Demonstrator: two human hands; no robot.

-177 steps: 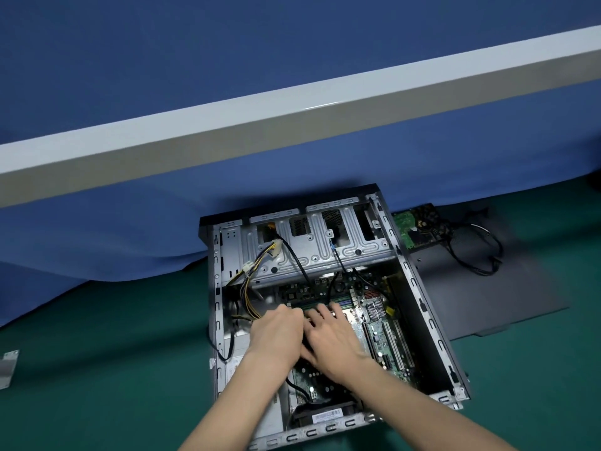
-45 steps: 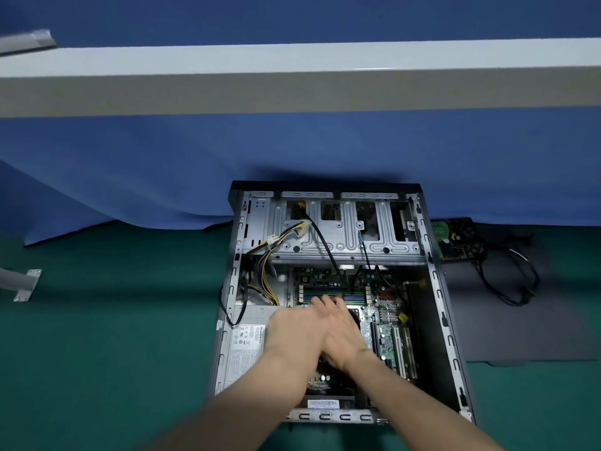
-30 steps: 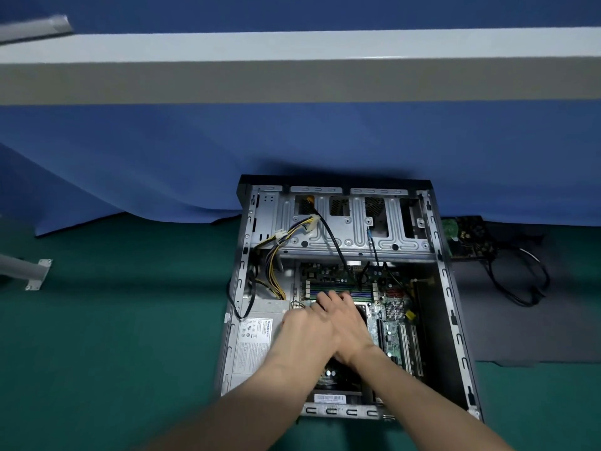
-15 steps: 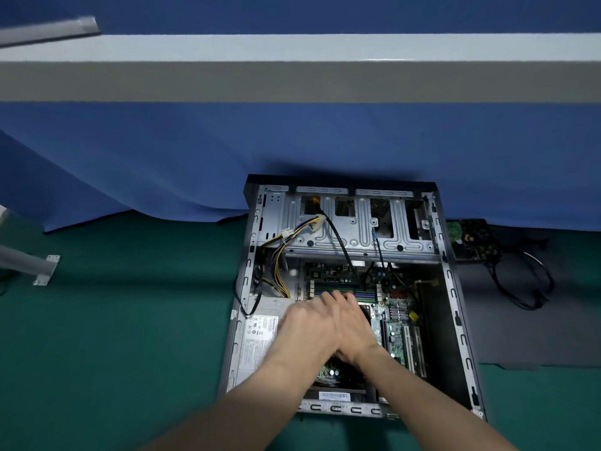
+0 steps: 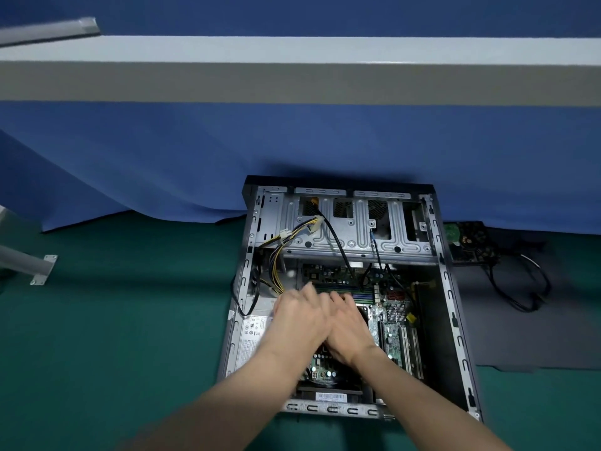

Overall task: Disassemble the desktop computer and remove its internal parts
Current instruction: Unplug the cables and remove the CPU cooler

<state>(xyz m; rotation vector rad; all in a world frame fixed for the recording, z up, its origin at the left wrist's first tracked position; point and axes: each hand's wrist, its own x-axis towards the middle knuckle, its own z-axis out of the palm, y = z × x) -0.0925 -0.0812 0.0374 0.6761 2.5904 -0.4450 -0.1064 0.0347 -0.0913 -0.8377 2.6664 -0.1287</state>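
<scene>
An open desktop case [image 5: 455, 307] lies on its side on the green mat. Both hands are inside it, pressed side by side over the middle of the green motherboard [image 5: 395, 333]. My left hand [image 5: 297, 320] is blurred, fingers pointing toward the memory slots [image 5: 361, 292]. My right hand [image 5: 349, 330] lies flat beside it. What lies under the palms is hidden, so I cannot tell whether either hand grips anything. The power supply [image 5: 252, 336] sits at the case's left, with yellow and black cables [image 5: 279, 255] rising to the drive cage [image 5: 351, 236].
A removed circuit board [image 5: 468, 239] with black cables [image 5: 520, 288] lies on a dark panel [image 5: 536, 336] right of the case. A blue cloth [image 5: 195, 157] hangs behind, under a white beam [image 5: 292, 70]. A grey metal bracket [image 5: 29, 263] is at the far left.
The view has shifted slightly, so the case sits further right in frame. My left hand has slid a little to the left and blurs with motion; my right hand stays on the board.
</scene>
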